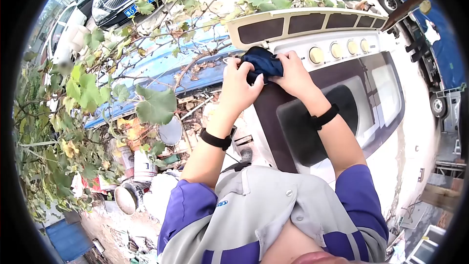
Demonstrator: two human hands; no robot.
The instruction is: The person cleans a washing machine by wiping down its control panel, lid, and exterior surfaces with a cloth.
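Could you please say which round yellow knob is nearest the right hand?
The leftmost round yellow knob; the other three sit farther from the right hand.

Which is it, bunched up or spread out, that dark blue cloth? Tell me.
Bunched up: the dark blue cloth makes a compact, creased bundle between the left hand and the right hand.

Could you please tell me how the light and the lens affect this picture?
In the head view, fisheye distortion bends the washing machine; the pale surface right of it is nearly washed out, and the dark blue fabric shows little detail.
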